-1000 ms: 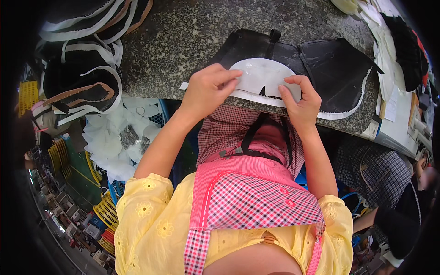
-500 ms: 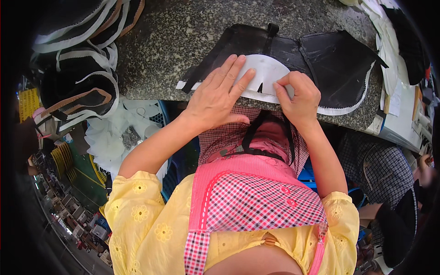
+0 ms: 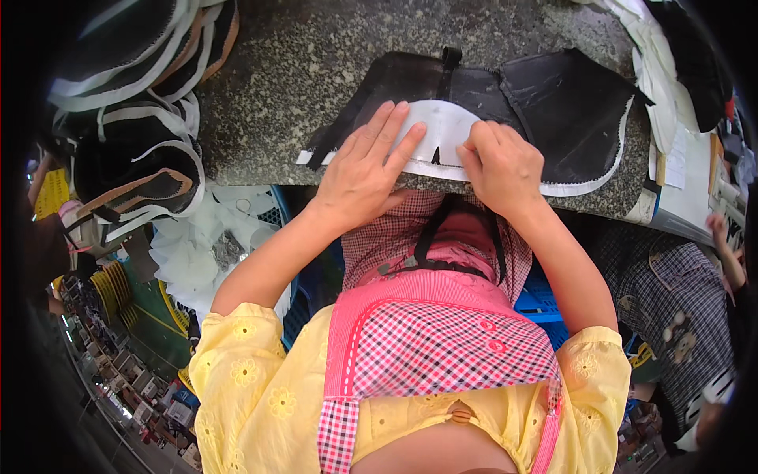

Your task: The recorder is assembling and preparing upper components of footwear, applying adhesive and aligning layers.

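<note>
A black shoe upper piece [image 3: 557, 110] with white stitched edging lies flat along the near edge of the speckled stone table. On its middle sits a white half-round stiffener [image 3: 444, 126], with a small dark notch near its straight lower edge. My left hand [image 3: 365, 162] rests flat across the stiffener's left side, fingers stretched and slightly spread. At the stiffener's right side my right hand [image 3: 502, 164] is closed, thumb and curled fingers pinched down at its edge. The fingertips partly cover that edge.
Several black pieces with white and tan edging [image 3: 150, 158] are piled at the left. Below them a bag of white pieces [image 3: 217, 245] sits in a blue basket. White pieces [image 3: 655, 71] lie at the far right. Another person in checked clothing [image 3: 671, 292] is at the right.
The black piece and the white stiffener appear slightly further left in view. My right hand has turned, its fingers curling further over the stiffener's right edge. My left hand stays flat on it.
</note>
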The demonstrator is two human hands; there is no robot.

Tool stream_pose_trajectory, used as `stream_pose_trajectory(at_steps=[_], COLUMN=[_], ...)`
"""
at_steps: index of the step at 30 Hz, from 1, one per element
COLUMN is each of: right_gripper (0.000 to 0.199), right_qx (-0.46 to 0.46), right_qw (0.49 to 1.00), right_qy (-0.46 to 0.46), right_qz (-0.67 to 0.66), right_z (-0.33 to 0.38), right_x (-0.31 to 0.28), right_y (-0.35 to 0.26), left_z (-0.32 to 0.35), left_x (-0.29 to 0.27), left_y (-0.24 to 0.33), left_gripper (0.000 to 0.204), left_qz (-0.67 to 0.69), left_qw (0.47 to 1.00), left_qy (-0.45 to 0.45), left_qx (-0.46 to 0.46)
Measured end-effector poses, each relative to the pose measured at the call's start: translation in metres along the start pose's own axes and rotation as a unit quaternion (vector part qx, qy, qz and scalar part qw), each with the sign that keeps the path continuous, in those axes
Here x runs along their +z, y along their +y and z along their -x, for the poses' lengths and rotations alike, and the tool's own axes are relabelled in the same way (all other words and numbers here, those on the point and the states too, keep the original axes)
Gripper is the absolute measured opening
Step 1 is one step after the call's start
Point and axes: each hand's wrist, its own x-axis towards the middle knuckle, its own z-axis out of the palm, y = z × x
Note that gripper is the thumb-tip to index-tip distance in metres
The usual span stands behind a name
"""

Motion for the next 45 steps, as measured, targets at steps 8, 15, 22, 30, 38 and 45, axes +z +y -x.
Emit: stream_pose_trajectory(at_steps=[8, 15, 22, 30, 38, 45], right_gripper=[0.099, 0.093, 0.055, 0.021, 0.013, 0.027], right_qx=[0.011, -0.032, -0.010, -0.011, -0.083, -0.089], right_qw=[0.986, 0.983, 0.998, 0.980, 0.971, 0.982], right_qy=[-0.146, -0.178, 0.011, 0.138, 0.186, -0.033], right_qz=[0.077, 0.038, 0.053, 0.143, 0.123, -0.165], right_z=[0.029, 0.064, 0.041, -0.028, -0.044, -0.041], right_x=[-0.010, -0.023, -0.022, -0.064, -0.089, -0.126], right_y=[-0.012, -0.007, -0.037, -0.040, -0.023, -0.019], left_z=[0.001, 0.034, 0.009, -0.049, -0.075, -0.072], left_x=[0.000, 0.024, -0.029, -0.079, -0.110, -0.135], left_y=[0.006, 0.018, 0.041, 0.056, 0.046, 0.044], left_gripper=[0.089, 0.048, 0.037, 0.007, 0.017, 0.021], left_qz=[0.005, -0.099, -0.018, -0.225, -0.100, 0.162], left_qw=[1.000, 0.982, 0.998, 0.952, 0.973, 0.983], left_qy=[0.010, 0.158, 0.063, 0.207, 0.183, 0.008], left_qx=[-0.003, 0.040, 0.012, 0.028, 0.103, 0.087])
